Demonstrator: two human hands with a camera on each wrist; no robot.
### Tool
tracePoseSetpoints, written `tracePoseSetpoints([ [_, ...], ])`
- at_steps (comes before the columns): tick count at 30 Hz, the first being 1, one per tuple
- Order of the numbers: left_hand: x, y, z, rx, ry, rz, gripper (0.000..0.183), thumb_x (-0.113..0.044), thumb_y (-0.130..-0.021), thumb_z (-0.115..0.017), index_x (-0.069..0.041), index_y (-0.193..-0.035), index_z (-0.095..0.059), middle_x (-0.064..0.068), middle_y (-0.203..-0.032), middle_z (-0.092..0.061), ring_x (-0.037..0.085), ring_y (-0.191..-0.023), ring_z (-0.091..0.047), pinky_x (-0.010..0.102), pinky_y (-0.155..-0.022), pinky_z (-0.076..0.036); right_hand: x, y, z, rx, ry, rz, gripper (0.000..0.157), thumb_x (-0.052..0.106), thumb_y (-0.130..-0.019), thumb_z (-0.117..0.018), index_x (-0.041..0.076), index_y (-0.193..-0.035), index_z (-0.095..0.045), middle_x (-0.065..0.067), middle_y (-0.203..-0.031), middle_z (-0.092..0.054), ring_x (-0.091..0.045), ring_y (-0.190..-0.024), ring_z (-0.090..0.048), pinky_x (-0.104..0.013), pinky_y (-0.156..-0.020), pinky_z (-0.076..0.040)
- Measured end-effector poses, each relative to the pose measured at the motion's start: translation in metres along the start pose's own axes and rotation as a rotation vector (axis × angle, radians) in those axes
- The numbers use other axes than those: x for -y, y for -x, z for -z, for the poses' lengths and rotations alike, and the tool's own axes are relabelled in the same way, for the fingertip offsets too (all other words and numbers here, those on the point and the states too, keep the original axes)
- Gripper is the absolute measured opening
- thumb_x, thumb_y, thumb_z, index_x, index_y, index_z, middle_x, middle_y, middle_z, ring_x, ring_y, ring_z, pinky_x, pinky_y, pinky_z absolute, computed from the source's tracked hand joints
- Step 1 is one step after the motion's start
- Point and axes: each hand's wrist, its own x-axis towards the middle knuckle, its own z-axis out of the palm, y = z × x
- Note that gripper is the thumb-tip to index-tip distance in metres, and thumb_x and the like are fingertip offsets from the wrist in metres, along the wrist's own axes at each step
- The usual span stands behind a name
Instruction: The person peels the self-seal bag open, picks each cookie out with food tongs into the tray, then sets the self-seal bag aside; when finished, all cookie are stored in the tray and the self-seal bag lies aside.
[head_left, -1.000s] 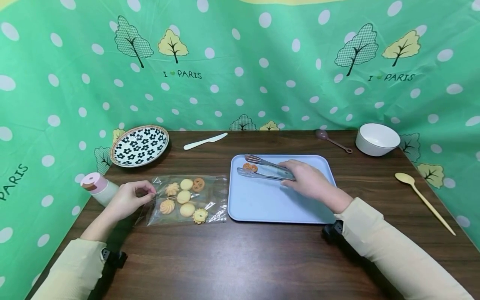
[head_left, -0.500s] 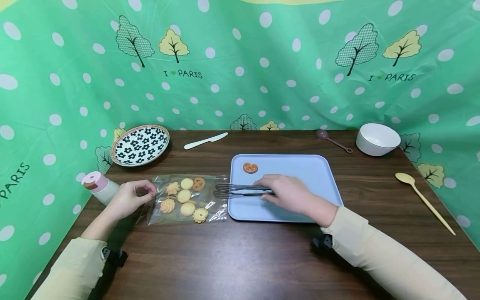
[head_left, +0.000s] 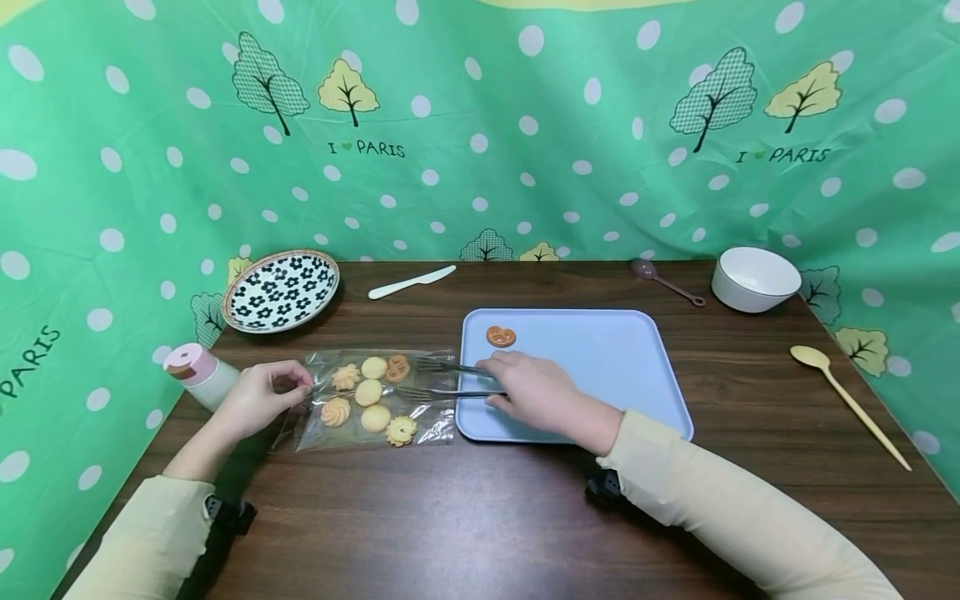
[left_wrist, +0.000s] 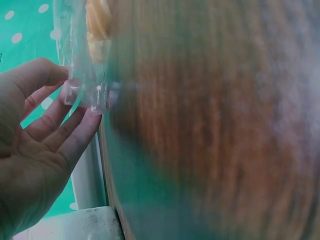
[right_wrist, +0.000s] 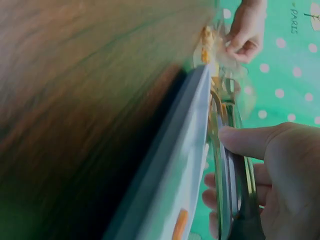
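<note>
My left hand [head_left: 258, 396] pinches the left edge of a clear plastic bag [head_left: 431, 427] between thumb and fingers; the left wrist view shows the film [left_wrist: 75, 90] at the fingertips. Several cookies lie in the bag, round, swirled and flower-shaped ones, along with a pretzel cookie [head_left: 397, 368]. Metal tongs [head_left: 471, 393] are held in my right hand [head_left: 536, 393], thumb on one arm and fingers on the other. Their spread tips overlap the bag's right part, close to that pretzel cookie. Under the right hand is a light blue tray [head_left: 607, 358], with another pretzel cookie [head_left: 501, 336] at its upper left.
Behind the bag are a flower-patterned plate [head_left: 281, 292] and a white knife [head_left: 411, 282]. A pink-capped bottle [head_left: 198, 375] lies left, partly behind my hand. Farther right are a brown spoon [head_left: 666, 282], a white bowl [head_left: 755, 279] and a long yellow spoon [head_left: 847, 400].
My right hand has moved the tongs left, from over the pretzel cookie on the tray to the bag. That cookie stays on the tray. My left hand keeps its place.
</note>
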Motion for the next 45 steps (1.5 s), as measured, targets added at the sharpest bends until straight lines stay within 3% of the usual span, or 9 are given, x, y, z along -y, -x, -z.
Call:
tracePoseSetpoints([
  [5,-0.001,0.0,0.0,0.004,-0.008,0.004,0.007,-0.017,-0.087,-0.069,-0.01,-0.086,-0.067,-0.001,-0.082,-0.066,0.009,-0.077,-0.058,0.023,-0.068,-0.047,0.009,-0.006,-0.005,-0.011,0.035,-0.048,0.051,0.035,-0.087,-0.066,0.011,-0.131,-0.054,-0.006,-0.128,-0.059,-0.022,-0.117,-0.055,-0.042,-0.085,-0.052],
  [15,-0.001,-0.001,0.0,0.009,0.005,0.018,0.008,-0.018,-0.086,-0.069,-0.01,-0.086,-0.067,-0.001,-0.082,-0.066,0.009,-0.076,-0.057,0.023,-0.067,-0.047,0.02,-0.015,-0.012,0.003,0.052,-0.082,0.055,0.038,-0.087,-0.066,0.01,-0.132,-0.052,-0.005,-0.117,-0.06,-0.021,-0.11,-0.057,-0.04,-0.079,-0.053],
  [22,0.0,0.001,-0.002,0.0,0.008,0.028,0.006,-0.014,-0.085,-0.07,-0.009,-0.087,-0.067,-0.001,-0.082,-0.066,0.009,-0.075,-0.058,0.023,-0.065,-0.047,0.022,-0.016,-0.011,0.016,0.028,-0.063,0.055,0.036,-0.088,-0.065,0.01,-0.134,-0.05,-0.006,-0.126,-0.058,-0.023,-0.118,-0.054,-0.041,-0.086,-0.051],
  [28,0.001,0.001,-0.002,-0.007,0.004,0.019,0.006,-0.013,-0.085,-0.07,-0.009,-0.086,-0.067,-0.002,-0.081,-0.066,0.009,-0.075,-0.058,0.023,-0.066,-0.048,0.018,-0.01,-0.006,0.045,0.024,-0.024,0.054,0.037,-0.087,-0.067,0.014,-0.134,-0.051,-0.002,-0.122,-0.06,-0.019,-0.113,-0.056,-0.038,-0.078,-0.053],
  [45,0.002,0.0,-0.002,-0.011,-0.015,0.007,0.006,-0.018,-0.087,-0.068,-0.012,-0.085,-0.067,-0.003,-0.082,-0.066,0.011,-0.075,-0.058,0.024,-0.067,-0.047,0.032,-0.027,-0.014,0.045,0.048,-0.052,0.054,0.036,-0.088,-0.065,0.014,-0.135,-0.05,-0.004,-0.133,-0.055,-0.021,-0.117,-0.055,-0.041,-0.082,-0.053],
])
